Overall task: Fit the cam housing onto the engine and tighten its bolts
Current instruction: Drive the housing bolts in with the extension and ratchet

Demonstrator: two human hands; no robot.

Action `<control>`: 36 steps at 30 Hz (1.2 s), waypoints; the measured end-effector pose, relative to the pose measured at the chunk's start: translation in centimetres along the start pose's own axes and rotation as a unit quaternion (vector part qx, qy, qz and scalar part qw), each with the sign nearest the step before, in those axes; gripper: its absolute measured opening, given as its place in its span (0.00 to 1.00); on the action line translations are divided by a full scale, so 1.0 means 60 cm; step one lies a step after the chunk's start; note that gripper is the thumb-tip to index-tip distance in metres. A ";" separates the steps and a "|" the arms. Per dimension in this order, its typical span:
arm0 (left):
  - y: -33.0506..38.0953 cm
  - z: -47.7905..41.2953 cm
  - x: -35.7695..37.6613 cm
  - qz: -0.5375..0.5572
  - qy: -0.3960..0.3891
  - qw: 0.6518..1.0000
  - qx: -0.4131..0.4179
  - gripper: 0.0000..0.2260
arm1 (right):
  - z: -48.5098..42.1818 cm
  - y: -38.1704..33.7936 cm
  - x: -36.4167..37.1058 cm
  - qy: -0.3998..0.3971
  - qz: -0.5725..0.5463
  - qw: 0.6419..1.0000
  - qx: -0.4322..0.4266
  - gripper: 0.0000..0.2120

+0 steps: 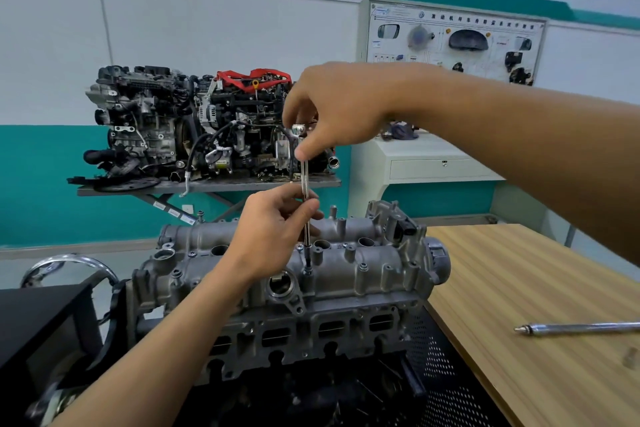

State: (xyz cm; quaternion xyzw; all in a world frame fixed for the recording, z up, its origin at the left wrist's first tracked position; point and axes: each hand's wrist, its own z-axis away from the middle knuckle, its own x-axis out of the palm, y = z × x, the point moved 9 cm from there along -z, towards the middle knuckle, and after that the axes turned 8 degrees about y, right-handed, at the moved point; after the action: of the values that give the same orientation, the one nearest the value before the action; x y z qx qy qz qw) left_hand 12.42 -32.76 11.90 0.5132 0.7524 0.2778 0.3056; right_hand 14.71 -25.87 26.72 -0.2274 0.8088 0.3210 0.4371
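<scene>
On top of the engine (pixel 311 333), in the middle of the view, the grey cam housing (pixel 363 267) is sitting across the head, with several small bolts (pixel 363 266) showing along its upper face. A thin extension driver (pixel 304 184) is standing upright over the housing, its lower tip reaching down to a bolt boss near the centre; whether it is actually seated on a bolt head is hard to tell, since the tip is small and dark there. The right hand (pixel 343 111) is coming in from above, its thumb and forefinger pinching the top of the driver just below its shiny cap. The left hand (pixel 277 232) is steadying the shaft lower down, fingertips closed around it, and is covering part of the housing's rear row.

To the right, a wooden table (pixel 519 288) is carrying a long metal bar (pixel 578 326), lying well apart from the engine. A black box (pixel 41 326) is sitting at the left, with a chrome ring (pixel 69 262) behind it. Further back, a second engine (pixel 194 125) with red parts is resting on a grey stand (pixel 207 185), and a display board (pixel 453 42) of car parts is standing against the wall.
</scene>
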 end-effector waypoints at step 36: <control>0.032 -0.010 0.001 -0.135 0.015 0.988 0.079 0.06 | 0.016 0.045 0.024 -0.084 0.026 0.993 0.081 0.26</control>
State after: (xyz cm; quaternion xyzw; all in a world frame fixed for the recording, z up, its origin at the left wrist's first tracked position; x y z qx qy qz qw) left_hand 13.11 -32.16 13.69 0.4255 0.8386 0.1815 0.2875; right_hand 12.79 -23.44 25.95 -0.1427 0.7982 0.2839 0.5117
